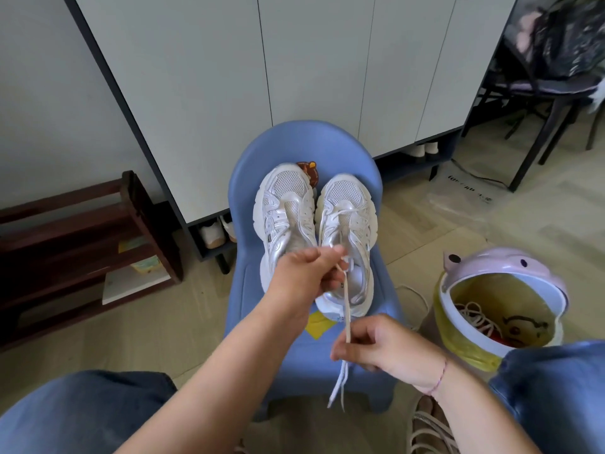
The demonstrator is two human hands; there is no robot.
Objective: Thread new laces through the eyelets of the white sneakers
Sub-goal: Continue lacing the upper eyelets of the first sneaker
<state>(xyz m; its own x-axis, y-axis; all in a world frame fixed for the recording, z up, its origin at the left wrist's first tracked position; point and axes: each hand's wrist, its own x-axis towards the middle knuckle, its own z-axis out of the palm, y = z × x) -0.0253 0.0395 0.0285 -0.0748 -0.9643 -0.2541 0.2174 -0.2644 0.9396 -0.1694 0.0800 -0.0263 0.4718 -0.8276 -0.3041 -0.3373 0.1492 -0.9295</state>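
Left hand [302,276]: fingers closed in a pinch on the lace [346,309], just where it leaves the upper eyelets. Right hand [379,344]: curled round the same lace lower down, over the seat's front edge, holding the run between the hands fairly straight. Two tipped ends [335,393] hang loose below the right hand.

The lace enters the sneaker [347,208] towards the right edge of the blue chair [248,290]; a crossing shows at its lower eyelets. The second sneaker [284,204], touching it on the left side of the seat, shows no lace. Both toes point to the chair back.

Assessment: the lace is light, limp and flat, and will twist if fed slack. It is best held close behind the stiff tip. The shoe is light and may shift when pulled.

A lidded bin [504,283] holding discarded laces [474,317] stands on the floor beside the chair.
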